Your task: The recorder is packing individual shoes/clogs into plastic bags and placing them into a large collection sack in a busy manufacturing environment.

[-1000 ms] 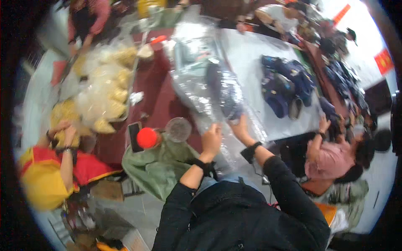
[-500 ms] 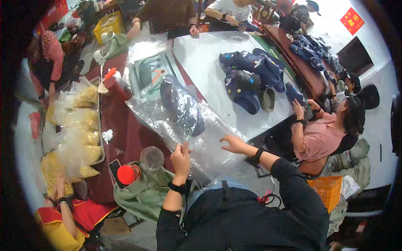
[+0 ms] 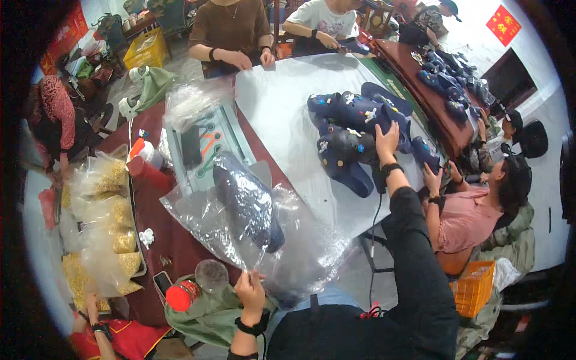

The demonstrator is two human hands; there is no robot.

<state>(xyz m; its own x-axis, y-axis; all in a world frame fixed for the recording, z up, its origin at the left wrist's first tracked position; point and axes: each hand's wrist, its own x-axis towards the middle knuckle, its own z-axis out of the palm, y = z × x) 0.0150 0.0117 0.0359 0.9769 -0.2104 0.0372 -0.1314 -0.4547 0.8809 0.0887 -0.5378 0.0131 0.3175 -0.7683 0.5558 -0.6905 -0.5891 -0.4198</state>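
My left hand point(image 3: 251, 294) pinches the near edge of a clear plastic bag point(image 3: 306, 252). Inside the bag lies a dark blue clog point(image 3: 246, 201), long and slanted. To the right, my right hand point(image 3: 387, 141) rests on a heap of navy clogs point(image 3: 354, 114), its fingers stretched apart over their right side. Several of these clogs carry small colourful charms. The clog right under my right palm is partly hidden. The heap lies on a white tabletop point(image 3: 282, 96).
A grey device point(image 3: 210, 144) with coloured markings lies beyond the bag. Bags of yellow pieces point(image 3: 117, 210) stand at left, near a red-lidded jar point(image 3: 182, 295), a clear tub point(image 3: 212, 276) and a phone point(image 3: 162, 282). A co-worker in pink point(image 3: 462, 216) handles a clog at right.
My right hand has left the area beside the bag and moved forward and right onto the clogs. My left hand keeps the bag's edge. The whole view has shifted slightly.
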